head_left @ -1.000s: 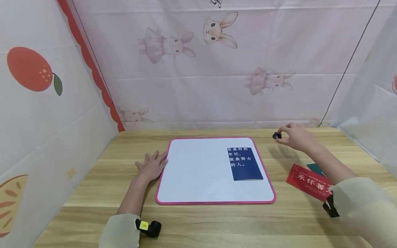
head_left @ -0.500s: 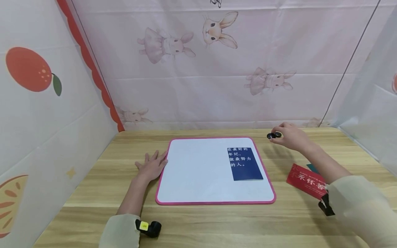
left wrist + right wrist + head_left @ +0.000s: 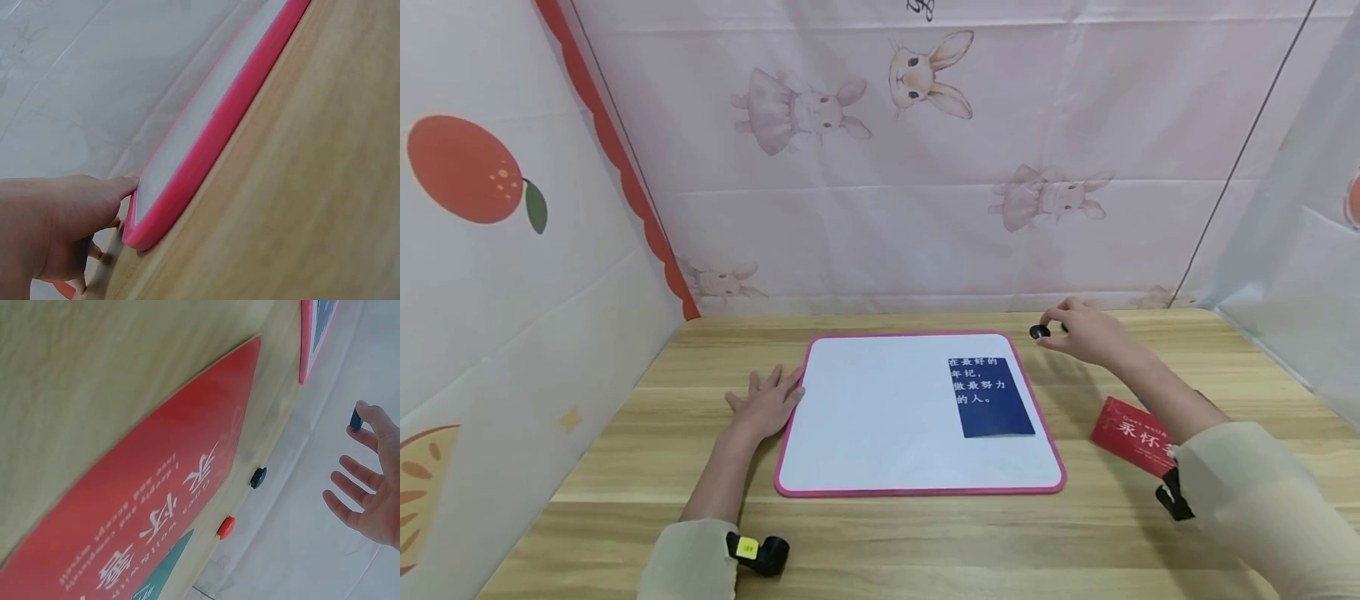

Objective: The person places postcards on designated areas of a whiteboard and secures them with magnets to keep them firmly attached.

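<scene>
Between thumb and forefinger my right hand [image 3: 1092,335] pinches a small round black magnet [image 3: 1039,332], held above the table beyond the whiteboard's right corner. In the right wrist view, the magnet [image 3: 355,420] shows edge-on while the other fingers [image 3: 350,487] fan out. My left hand [image 3: 766,405] lies with spread fingers at the left edge of the pink-framed whiteboard [image 3: 880,417]; its thumb touches the frame in the left wrist view. A dark blue card [image 3: 996,412] with white writing lies on the board's right side.
A red card [image 3: 1131,435] lies right of the board, partly under my right forearm. A teal card [image 3: 164,569] sits beside it. Another black magnet [image 3: 258,477] and a red magnet [image 3: 226,527] stand on the wooden table. A rabbit-print curtain [image 3: 917,208] hangs behind.
My right hand has moved left toward the whiteboard with the pinched black magnet, uncovering another black magnet behind it. The left hand and the blue card stay put.
</scene>
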The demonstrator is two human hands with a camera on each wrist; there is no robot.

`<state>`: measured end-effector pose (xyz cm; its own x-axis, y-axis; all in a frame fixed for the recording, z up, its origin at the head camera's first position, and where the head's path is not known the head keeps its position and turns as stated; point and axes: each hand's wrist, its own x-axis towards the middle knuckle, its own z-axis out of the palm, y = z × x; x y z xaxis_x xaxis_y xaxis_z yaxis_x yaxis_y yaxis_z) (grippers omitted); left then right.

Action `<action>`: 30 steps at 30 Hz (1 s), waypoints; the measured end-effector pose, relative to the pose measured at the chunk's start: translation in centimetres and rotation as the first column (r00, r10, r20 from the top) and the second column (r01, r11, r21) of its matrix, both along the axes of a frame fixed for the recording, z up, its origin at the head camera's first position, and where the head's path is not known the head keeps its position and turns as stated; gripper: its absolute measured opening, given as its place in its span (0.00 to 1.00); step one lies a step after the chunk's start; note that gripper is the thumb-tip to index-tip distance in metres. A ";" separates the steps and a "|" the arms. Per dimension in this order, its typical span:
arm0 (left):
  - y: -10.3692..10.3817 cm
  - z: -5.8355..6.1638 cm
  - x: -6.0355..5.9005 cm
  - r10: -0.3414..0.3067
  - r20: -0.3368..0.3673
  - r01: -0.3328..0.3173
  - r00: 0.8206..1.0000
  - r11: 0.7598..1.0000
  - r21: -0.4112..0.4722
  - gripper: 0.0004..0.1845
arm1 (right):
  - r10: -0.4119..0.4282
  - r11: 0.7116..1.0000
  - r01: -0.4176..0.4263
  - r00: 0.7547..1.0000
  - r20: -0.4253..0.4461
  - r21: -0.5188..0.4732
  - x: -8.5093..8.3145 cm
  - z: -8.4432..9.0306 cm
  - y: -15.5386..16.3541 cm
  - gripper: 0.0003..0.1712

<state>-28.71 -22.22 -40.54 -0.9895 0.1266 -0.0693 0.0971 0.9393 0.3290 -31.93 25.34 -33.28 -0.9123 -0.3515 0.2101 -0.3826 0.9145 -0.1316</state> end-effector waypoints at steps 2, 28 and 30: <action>0.0 0.0 0.0 0.000 0.001 0.000 1.000 1.000 0.000 0.28 | 0.000 1.000 0.000 1.000 -0.004 0.004 -0.1 -0.1 -0.3 0.20; 0.0 -0.2 0.0 0.000 -0.004 0.000 1.000 1.000 0.005 0.28 | -0.012 1.000 0.012 1.000 0.020 0.021 -0.6 -1.0 -2.9 0.21; 0.0 -0.2 0.0 0.000 -0.005 0.000 1.000 1.000 0.007 0.28 | -0.006 1.000 0.006 1.000 0.024 0.020 -0.7 -1.1 -3.1 0.20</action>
<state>-28.66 -22.22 -40.70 -0.9898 0.1272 -0.0636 0.0988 0.9369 0.3353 -32.59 22.24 -34.39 -0.9192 -0.3499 0.1807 -0.3740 0.9193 -0.1226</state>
